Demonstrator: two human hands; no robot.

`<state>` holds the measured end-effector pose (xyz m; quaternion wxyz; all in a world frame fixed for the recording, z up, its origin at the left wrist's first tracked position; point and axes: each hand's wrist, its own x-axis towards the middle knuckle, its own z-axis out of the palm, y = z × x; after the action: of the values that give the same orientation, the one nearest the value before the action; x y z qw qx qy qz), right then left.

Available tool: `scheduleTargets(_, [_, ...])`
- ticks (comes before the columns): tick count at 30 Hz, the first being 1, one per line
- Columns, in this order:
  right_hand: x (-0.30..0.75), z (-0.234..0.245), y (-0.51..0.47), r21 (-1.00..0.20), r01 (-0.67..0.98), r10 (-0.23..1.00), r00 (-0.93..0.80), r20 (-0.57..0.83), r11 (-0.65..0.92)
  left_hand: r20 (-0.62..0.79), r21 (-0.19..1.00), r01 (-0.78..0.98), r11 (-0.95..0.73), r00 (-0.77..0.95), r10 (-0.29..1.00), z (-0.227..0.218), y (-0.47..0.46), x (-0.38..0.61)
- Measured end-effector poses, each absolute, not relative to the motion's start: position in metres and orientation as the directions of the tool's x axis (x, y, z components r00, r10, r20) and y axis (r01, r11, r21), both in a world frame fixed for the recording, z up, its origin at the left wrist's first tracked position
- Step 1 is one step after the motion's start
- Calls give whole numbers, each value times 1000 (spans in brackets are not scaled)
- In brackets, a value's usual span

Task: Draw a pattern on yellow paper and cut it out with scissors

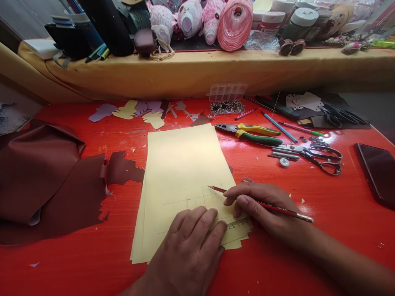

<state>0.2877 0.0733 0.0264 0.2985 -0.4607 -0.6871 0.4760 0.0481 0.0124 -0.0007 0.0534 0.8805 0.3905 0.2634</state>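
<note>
Pinching a pencil [284, 210] over yellow paper [182, 164] mid-table, the right hand [263, 207] has bare red tabletop [336, 218] alongside, while the flattened left hand [193, 242] rests on a ruler [238, 225] near the paper's lower edge.

No word or number can be read with certainty. The ruler [238, 224] carries fine dark graduation ticks with a row of tiny figures beside them, too small to make out; the left hand [194, 238] covers part of it. The red and black pencil [291, 211] bears short pale lettering on its barrel, on the stretch between the right hand [268, 205] and the blunt end, and these letters are likewise too small and blurred to spell out.
</note>
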Motion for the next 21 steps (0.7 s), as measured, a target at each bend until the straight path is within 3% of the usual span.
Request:
scheduleTargets(9, [286, 26, 74, -922, 377, 916, -394, -75, 86, 399, 302, 671, -677, 556, 729, 2, 12, 48])
scheduleTargets(21, [285, 26, 75, -911, 387, 920, -392, -24, 141, 403, 315, 668, -674, 549, 732, 1, 11, 48])
